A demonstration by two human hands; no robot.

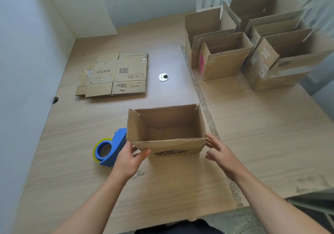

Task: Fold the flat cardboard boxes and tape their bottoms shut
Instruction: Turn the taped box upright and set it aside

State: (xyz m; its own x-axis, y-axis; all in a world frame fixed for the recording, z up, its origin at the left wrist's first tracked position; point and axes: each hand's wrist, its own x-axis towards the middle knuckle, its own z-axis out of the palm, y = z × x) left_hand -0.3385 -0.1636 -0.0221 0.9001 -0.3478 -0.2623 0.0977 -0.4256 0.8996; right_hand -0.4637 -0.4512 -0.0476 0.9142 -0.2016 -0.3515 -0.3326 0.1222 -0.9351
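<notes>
one box (168,125) upright, mouth up, mid counter (253,125). left hand (132,156) pinches near-left corner, likely steadying; right hand (218,149) spread flat at right wall. tape dispenser (110,150) just left, handy. flat box (115,75) waits beyond.

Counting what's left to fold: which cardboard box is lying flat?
The printed carton at far left, flat on the table, barcodes up. The near box and the far-right boxes stand opened.

The open box (166,121) hides part of the blue tape dispenser (118,143).
</notes>
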